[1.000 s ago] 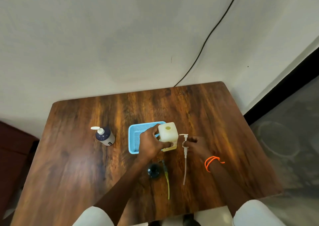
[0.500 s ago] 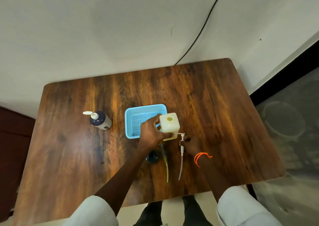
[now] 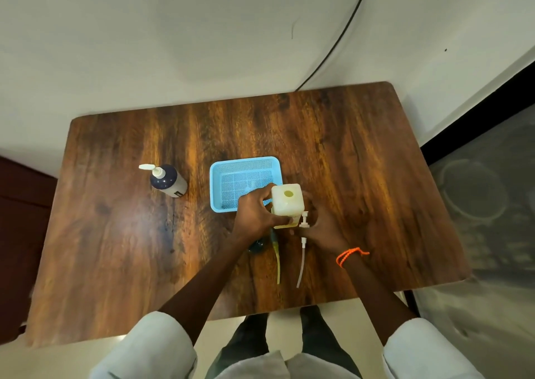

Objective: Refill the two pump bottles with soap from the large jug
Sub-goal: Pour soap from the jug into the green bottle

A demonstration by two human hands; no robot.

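Wooden table [image 3: 347, 152] against white wall. Blue basket [image 3: 228, 175] mid-table; white jug [image 3: 287, 204] just beside it, cap off, gripped by left hand [image 3: 257, 216]. Dark pump bottle [image 3: 168, 179] standing well left. Right hand [image 3: 324, 231] pinching loose pump [image 3: 303, 225], tube trailing toward near edge.

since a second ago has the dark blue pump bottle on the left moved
No. The dark blue pump bottle keeps its place left of the light blue plastic basket; only the camera view shifted.
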